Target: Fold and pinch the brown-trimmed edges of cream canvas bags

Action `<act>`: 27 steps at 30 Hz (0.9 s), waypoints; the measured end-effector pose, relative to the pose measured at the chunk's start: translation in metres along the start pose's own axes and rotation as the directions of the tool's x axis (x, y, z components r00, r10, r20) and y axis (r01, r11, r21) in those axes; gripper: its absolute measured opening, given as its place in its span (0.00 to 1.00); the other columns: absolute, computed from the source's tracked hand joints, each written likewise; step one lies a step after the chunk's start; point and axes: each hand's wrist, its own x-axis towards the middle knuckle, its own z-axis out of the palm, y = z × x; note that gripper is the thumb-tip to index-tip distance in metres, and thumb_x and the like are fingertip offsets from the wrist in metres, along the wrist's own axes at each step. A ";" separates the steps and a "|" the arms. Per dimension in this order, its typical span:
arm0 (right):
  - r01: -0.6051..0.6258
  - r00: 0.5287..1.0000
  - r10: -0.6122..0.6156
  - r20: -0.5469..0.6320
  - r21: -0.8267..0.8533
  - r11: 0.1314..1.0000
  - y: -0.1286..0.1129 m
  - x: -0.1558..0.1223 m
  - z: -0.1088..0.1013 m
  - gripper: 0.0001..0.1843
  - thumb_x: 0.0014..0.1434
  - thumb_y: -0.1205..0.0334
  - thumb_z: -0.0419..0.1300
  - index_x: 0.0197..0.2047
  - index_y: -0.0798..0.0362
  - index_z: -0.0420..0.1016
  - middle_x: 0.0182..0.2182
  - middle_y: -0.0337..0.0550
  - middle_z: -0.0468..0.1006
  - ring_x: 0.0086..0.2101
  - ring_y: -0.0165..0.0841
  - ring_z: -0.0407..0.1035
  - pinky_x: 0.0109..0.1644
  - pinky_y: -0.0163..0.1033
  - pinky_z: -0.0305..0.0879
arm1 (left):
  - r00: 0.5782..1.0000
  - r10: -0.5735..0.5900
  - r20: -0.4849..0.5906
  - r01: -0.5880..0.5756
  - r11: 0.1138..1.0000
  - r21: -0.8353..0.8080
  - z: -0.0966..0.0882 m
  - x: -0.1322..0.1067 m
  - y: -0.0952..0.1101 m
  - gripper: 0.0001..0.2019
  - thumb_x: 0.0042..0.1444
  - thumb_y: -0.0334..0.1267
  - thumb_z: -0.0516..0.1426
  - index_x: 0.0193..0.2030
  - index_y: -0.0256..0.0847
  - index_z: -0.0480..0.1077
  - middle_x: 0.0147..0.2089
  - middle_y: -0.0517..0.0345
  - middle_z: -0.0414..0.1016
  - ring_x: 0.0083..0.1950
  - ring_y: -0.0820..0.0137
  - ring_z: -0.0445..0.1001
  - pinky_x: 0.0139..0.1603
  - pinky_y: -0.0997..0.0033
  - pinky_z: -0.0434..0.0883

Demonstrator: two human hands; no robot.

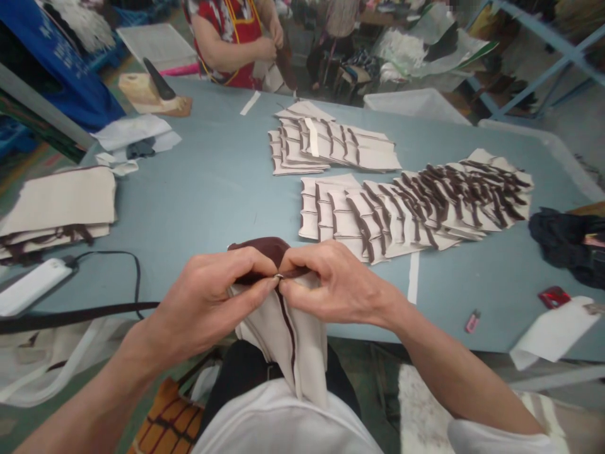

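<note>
**Brown-trimmed cloth (pixel 265 331) pinched tight**

I grip its upper edge between thumb and fingertips of my left hand (pixel 203 296) and right hand (pixel 338 284), tips almost meeting. It hangs over my lap (pixel 239 372), beside the blue-grey table's (pixel 208 208) near edge. Beyond lie a fanned row (pixel 416 208) of cream pieces and a smaller stack (pixel 331 142).

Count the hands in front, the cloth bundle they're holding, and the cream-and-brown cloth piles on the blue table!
Person's own bare hands: 2
Held bundle of cream cloth with dark brown trim: 1
Piles of cream-and-brown cloth: 3
Total: 6
</note>
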 end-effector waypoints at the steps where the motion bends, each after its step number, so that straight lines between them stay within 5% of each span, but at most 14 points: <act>1: 0.003 1.000 -0.003 -0.001 0.024 1.000 0.001 0.000 0.001 0.05 0.53 0.66 0.58 0.27 0.54 0.73 0.22 0.32 0.67 0.25 0.24 0.58 0.32 0.34 0.51 | 1.000 0.027 0.008 -0.027 0.999 0.021 0.000 -0.001 -0.001 0.06 0.68 0.28 0.58 0.42 0.42 0.73 0.34 0.68 0.77 0.32 0.79 0.73 0.36 0.81 0.67; 6: -0.090 0.995 0.073 0.072 0.274 0.957 0.009 -0.001 0.008 0.06 0.52 0.65 0.57 0.24 0.53 0.67 0.22 0.31 0.64 0.25 0.25 0.57 0.30 0.33 0.52 | 0.990 0.137 0.038 -0.139 0.988 0.070 0.003 -0.005 -0.010 0.06 0.71 0.29 0.56 0.45 0.42 0.73 0.37 0.64 0.80 0.34 0.76 0.77 0.37 0.79 0.69; 12: -0.210 0.977 0.150 0.152 0.547 0.811 0.018 -0.004 0.017 0.11 0.54 0.59 0.59 0.23 0.51 0.64 0.21 0.29 0.59 0.24 0.25 0.52 0.26 0.33 0.49 | 0.998 -0.030 0.051 0.030 1.000 -0.007 0.002 -0.004 -0.013 0.04 0.65 0.30 0.60 0.43 0.42 0.76 0.36 0.67 0.83 0.34 0.77 0.80 0.38 0.84 0.71; 21: -0.149 0.988 0.144 0.045 0.464 0.873 0.018 -0.004 0.023 0.14 0.56 0.58 0.59 0.23 0.50 0.59 0.22 0.30 0.57 0.25 0.25 0.51 0.27 0.34 0.46 | 0.996 -0.078 0.031 0.075 0.994 0.080 0.005 0.005 -0.007 0.06 0.60 0.31 0.57 0.35 0.41 0.76 0.29 0.67 0.81 0.27 0.78 0.76 0.33 0.80 0.68; 27: -0.161 0.986 0.169 -0.001 0.288 0.944 0.015 -0.003 0.026 0.13 0.57 0.58 0.60 0.24 0.52 0.66 0.23 0.30 0.62 0.26 0.25 0.54 0.29 0.34 0.48 | 0.959 -0.282 0.036 0.284 0.954 -0.091 0.007 0.006 -0.002 0.05 0.53 0.34 0.55 0.28 0.41 0.70 0.23 0.66 0.72 0.24 0.75 0.68 0.27 0.77 0.64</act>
